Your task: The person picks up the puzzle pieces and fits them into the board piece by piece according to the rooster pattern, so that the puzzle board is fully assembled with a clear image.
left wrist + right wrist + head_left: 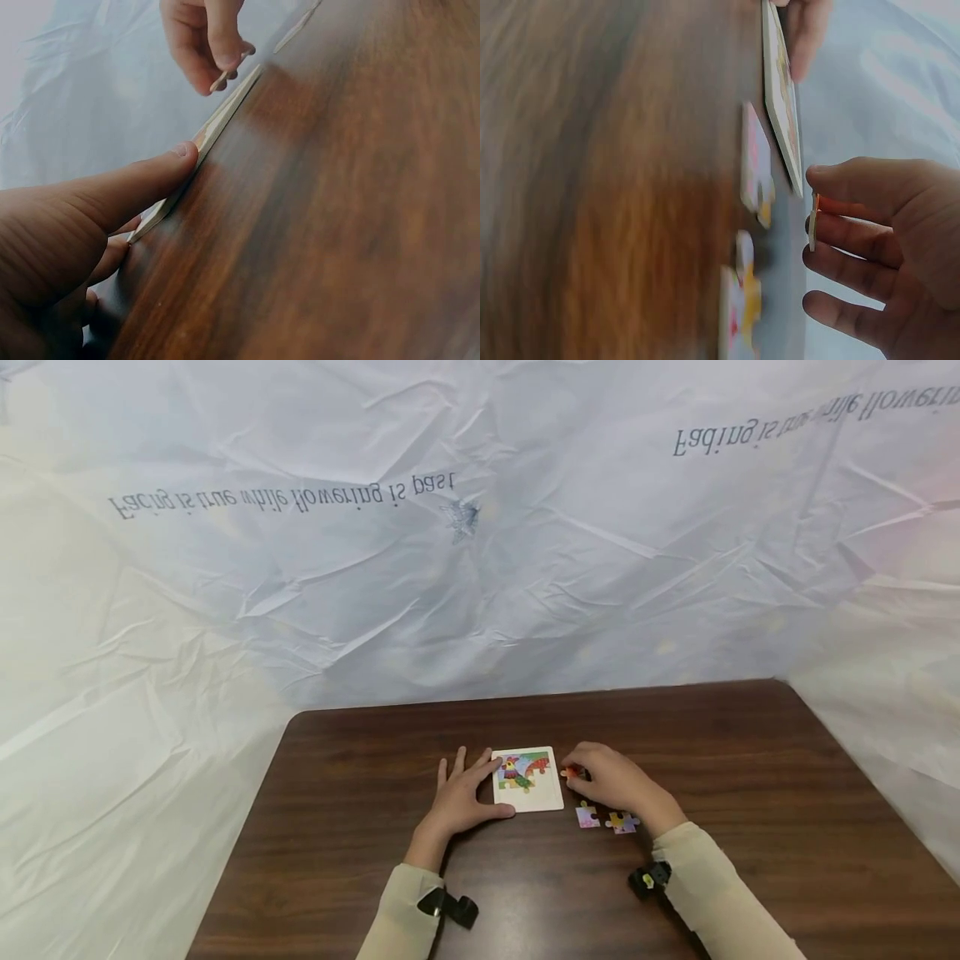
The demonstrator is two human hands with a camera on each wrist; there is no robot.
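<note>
A square jigsaw tray [544,793] with a pale rim lies on the table, partly filled with a colourful bird picture. My left hand [459,800] rests at its left side, fingers spread and fairly straight. The left thumb [169,169] touches the near rim. Just right of the tray, my right hand [611,777] pinches a jigsaw piece [813,221] between thumb and fingertips. This piece is held on edge above the table in the right wrist view, with orange showing on it in the head view.
Two loose pieces lie below the right hand: a pink and lilac piece [587,815] and a yellow and purple piece [622,822]. The dark wooden table [360,793] ends at a wrinkled white sheet [450,610] with printed writing. Each wrist wears a black camera mount.
</note>
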